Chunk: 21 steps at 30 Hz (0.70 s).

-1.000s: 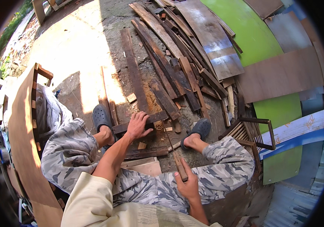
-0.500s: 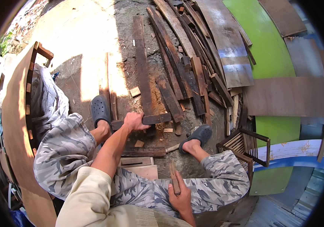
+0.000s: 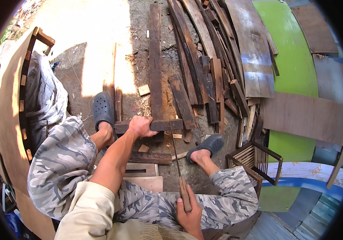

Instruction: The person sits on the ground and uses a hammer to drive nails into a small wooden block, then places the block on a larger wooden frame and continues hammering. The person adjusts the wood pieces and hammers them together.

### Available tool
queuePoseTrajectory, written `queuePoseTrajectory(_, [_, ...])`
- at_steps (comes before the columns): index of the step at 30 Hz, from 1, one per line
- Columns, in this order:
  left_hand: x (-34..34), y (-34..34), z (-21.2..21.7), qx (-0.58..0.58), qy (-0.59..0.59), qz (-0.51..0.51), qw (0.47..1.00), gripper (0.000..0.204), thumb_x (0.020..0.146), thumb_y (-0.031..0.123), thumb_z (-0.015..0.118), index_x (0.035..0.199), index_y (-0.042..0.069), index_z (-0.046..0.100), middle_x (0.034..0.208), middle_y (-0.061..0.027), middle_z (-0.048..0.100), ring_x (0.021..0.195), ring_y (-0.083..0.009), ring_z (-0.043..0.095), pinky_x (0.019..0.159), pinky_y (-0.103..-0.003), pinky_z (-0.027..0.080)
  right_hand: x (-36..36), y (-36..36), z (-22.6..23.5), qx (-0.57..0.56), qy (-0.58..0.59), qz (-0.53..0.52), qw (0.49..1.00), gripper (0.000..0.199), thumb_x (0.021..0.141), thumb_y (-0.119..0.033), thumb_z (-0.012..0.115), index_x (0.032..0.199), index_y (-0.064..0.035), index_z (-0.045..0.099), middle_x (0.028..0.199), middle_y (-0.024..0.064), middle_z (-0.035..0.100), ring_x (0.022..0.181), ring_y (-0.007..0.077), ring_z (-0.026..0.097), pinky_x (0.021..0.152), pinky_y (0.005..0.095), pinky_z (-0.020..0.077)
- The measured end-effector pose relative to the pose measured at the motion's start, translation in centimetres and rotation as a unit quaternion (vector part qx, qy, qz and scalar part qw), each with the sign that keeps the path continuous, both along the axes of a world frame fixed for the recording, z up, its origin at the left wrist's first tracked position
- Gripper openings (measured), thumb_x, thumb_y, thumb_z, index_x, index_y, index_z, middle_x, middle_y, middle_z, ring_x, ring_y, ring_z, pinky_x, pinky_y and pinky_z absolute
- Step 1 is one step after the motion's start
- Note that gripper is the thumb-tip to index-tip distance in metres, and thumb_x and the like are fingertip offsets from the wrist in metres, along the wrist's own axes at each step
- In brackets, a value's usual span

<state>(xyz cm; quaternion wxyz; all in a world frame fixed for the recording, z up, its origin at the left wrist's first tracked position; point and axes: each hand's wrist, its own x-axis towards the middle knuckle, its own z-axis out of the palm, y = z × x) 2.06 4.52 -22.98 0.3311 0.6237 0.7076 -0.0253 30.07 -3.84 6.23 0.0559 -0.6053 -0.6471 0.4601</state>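
Observation:
My left hand (image 3: 141,126) is closed over a short dark wooden board (image 3: 164,125), which lies crosswise on top of a long dark plank (image 3: 155,64). In my right hand (image 3: 190,215) is the wooden handle of a handsaw (image 3: 184,196), held low above my right thigh. Its thin blade shows almost edge-on and points away from me. The tip end of the blade reaches the short board near its right end; whether it touches the wood I cannot tell. Below the short board, another dark wood piece (image 3: 151,158) lies on the ground.
Several dark planks (image 3: 195,68) are heaped ahead and to the right. A slatted wooden frame (image 3: 255,162) stands by my right knee, near green panels (image 3: 291,52). A tall wooden board (image 3: 9,100) rises on the left. Wood chips (image 3: 143,105) and offcuts litter the ground between my feet.
The saw's blade now shows as a thin line up to the short board, where before only the handle was plain. My left hand keeps its hold; the view has shifted slightly.

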Motion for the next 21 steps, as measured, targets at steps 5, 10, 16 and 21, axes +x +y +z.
queuePoseTrajectory(5, [0.2,0.2,0.4,0.008,0.003,-0.008,1.000,0.071,0.076,0.070,0.065,0.106,0.005,0.069,0.084,-0.0183,0.073,0.080,-0.0336,0.073,0.072,-0.044,0.055,-5.2,7.4,-10.0,0.058,0.045,0.013,0.997,0.051,0.095,-0.015,0.062,0.142,0.0009,0.051,0.120,0.0293,0.066,0.112,0.0410,0.066,0.094,0.0421,0.0515])
queuePoseTrajectory(10, [-0.2,-0.4,-0.4,0.035,-0.009,0.005,0.999,0.073,0.075,0.071,0.065,0.106,0.005,0.070,0.083,-0.0178,0.073,0.079,-0.0338,0.072,0.071,-0.045,0.055,-5.9,7.0,-11.0,0.075,0.055,0.017,0.996,0.054,0.095,-0.015,0.060,0.146,-0.0024,0.047,0.117,0.0323,0.066,0.109,0.0477,0.064,0.091,0.0457,0.0522])
queuePoseTrajectory(16, [0.1,-0.3,0.8,0.008,0.005,0.013,1.000,0.073,0.072,0.071,0.067,0.107,0.007,0.072,0.085,-0.0177,0.073,0.081,-0.0337,0.072,0.073,-0.045,0.056,-1.1,2.7,4.0,-0.045,-0.024,-0.021,0.998,0.051,0.092,-0.010,0.067,0.140,0.0037,0.054,0.118,0.0258,0.069,0.105,0.0264,0.070,0.091,0.0341,0.0522])
queuePoseTrajectory(21, [0.3,0.1,0.8,0.018,-0.012,0.022,1.000,0.077,0.070,0.071,0.069,0.114,0.008,0.072,0.088,-0.0178,0.074,0.084,-0.0333,0.072,0.077,-0.045,0.057,3.5,0.1,4.7,0.021,0.017,-0.080,0.996,0.052,0.092,-0.009,0.068,0.139,0.0059,0.054,0.111,0.0162,0.072,0.093,0.0150,0.066,0.082,0.0285,0.0526])
